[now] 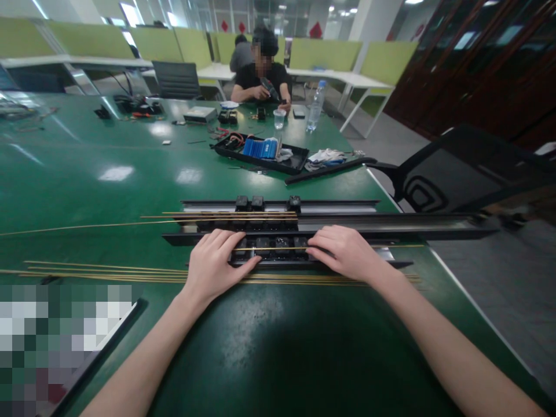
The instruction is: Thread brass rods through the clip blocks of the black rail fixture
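Note:
A dark metal channel [299, 266] lies across the green table, with several small black blocks [282, 247] in a row inside it. One thin brass-coloured rod [271, 249] runs lengthwise over these blocks. My left hand [215, 263] is at the row's left end, fingers bent behind and thumb in front, closed around the leftmost black block [238, 247]; its palm side is hidden. At the right end, my right hand [341, 250] pinches the rod between thumb and fingers, and the rod's tip sticks out beyond the wrist.
Longer dark channels [399, 226] lie behind, carrying more blocks and rods [230, 216]. Loose brass rods [108, 272] stretch along the near side. Farther off are a black tray [226, 152] of tools, gloves [325, 158] and a water bottle [315, 107]. A person [260, 78] sits opposite.

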`<state>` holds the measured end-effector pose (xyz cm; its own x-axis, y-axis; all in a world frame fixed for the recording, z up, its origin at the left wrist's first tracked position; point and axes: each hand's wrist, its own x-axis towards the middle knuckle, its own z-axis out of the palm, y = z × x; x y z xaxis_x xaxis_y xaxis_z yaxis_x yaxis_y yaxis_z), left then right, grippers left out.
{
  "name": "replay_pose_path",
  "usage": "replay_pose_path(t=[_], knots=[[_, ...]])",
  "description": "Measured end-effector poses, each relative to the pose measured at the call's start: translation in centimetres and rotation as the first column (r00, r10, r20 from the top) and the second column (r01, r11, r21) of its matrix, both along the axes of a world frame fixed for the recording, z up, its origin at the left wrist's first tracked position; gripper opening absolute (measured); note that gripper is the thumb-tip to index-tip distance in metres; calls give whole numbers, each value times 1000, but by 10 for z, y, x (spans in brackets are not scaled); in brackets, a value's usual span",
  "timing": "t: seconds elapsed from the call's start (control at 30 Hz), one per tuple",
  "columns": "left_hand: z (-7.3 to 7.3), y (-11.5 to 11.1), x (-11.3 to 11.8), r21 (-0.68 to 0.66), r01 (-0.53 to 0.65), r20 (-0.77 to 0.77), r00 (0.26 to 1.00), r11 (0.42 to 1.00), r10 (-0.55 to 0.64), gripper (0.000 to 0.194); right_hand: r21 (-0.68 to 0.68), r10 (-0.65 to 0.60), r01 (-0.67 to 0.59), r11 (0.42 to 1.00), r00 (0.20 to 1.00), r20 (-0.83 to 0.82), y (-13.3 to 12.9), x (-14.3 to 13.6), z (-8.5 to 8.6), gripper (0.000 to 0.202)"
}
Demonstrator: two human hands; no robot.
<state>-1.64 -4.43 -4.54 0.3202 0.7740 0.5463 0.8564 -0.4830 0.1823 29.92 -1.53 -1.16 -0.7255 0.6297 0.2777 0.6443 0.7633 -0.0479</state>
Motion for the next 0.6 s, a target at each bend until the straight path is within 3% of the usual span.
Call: replay_pose_path(t=[0.6], knots=[[-4, -1, -2, 7, -7, 20, 1000, 1000, 6, 47, -33, 12, -12, 999, 1000, -13, -1, 1, 0, 31]])
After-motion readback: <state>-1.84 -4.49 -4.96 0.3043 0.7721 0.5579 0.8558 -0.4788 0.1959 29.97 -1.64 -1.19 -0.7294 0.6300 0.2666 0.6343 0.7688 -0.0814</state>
